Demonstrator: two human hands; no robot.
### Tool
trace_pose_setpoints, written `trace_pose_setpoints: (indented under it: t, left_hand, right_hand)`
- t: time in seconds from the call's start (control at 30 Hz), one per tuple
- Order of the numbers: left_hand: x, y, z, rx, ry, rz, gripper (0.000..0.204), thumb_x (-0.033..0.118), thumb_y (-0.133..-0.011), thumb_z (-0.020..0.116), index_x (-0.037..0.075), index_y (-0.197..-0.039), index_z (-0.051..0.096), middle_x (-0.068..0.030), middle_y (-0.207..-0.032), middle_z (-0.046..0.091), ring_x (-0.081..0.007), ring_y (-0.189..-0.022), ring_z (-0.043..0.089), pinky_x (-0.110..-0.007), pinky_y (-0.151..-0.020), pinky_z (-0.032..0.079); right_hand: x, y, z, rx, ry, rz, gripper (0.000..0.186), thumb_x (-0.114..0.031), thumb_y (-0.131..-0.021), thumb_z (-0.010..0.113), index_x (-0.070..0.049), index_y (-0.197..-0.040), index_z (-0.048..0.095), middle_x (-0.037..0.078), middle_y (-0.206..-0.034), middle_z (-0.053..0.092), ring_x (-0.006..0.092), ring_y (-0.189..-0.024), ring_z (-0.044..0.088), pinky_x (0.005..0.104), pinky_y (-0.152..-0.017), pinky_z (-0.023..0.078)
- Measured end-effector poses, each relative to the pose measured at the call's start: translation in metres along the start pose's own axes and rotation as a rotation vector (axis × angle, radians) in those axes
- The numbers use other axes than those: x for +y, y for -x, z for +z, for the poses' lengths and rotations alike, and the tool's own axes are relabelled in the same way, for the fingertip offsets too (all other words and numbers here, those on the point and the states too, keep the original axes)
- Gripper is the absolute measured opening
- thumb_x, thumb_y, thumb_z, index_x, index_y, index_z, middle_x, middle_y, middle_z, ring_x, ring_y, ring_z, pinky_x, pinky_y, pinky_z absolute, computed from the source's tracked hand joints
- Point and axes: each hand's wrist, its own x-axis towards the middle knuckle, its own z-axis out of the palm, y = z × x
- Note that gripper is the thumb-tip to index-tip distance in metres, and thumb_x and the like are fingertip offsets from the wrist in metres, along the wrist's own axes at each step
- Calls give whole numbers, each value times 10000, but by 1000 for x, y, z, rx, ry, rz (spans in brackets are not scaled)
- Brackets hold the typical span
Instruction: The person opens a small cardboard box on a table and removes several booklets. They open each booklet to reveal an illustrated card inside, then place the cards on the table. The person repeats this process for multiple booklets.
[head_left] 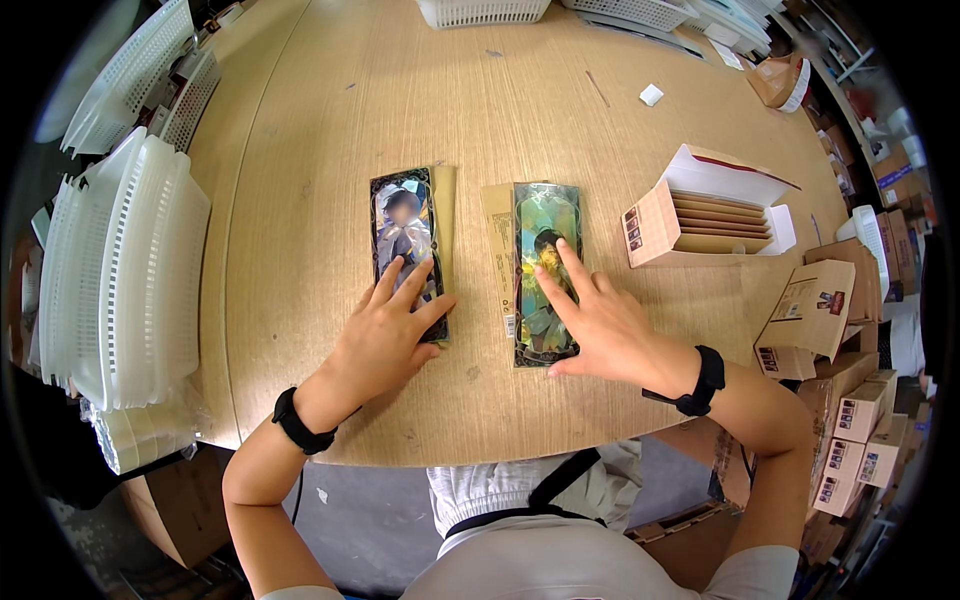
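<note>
Two tall illustrated cards lie side by side on the wooden table (330, 130). My left hand (385, 322) rests with spread fingers on the lower part of the left card (402, 222), which has a dark border and a blue-white figure. Beneath that card a brown paper sleeve (445, 200) shows along its right edge. On the green and yellow right card (545, 210) lie the fingertips of my right hand (610, 325), fingers apart. Another brown sleeve (498, 225) sticks out from under its left side. Neither hand grips anything.
An open carton (650, 232) with several brown sleeves upright inside stands right of the cards. White plastic baskets (150, 270) are stacked at the left edge, more baskets (485, 10) at the far edge. Small cartons (860, 415) pile up at the right. A white scrap (651, 95) lies far right.
</note>
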Motion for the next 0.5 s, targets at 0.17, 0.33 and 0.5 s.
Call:
trace_pose_setpoints:
  t: [0.17,0.33,0.5]
  left_hand:
    - [-7,-2,2,37,20,-24,587,202,-667,764,162,-1211,547,-176,-1395,370,-452,-1273,338,-470,-1021,371]
    - [-21,-11,1,54,40,-62,563,182,-679,761,141,-1195,539,-196,-1400,356,-463,-1284,311,-487,-1016,366]
    - [-32,-20,-4,28,30,-86,552,166,-688,760,139,-1191,534,-203,-1408,344,-464,-1297,288,-496,-1016,358]
  right_hand:
    - [-7,-4,-5,-72,103,-120,793,-387,-690,767,-310,-1383,390,268,-1467,165,321,-944,568,384,-689,529]
    - [-5,-15,-4,-34,109,-108,688,-376,-754,716,-330,-1368,409,292,-1452,197,330,-852,605,379,-662,522]
    - [11,-34,-10,-66,135,-52,656,-356,-806,659,-336,-1390,360,314,-1444,195,326,-786,640,391,-623,544]
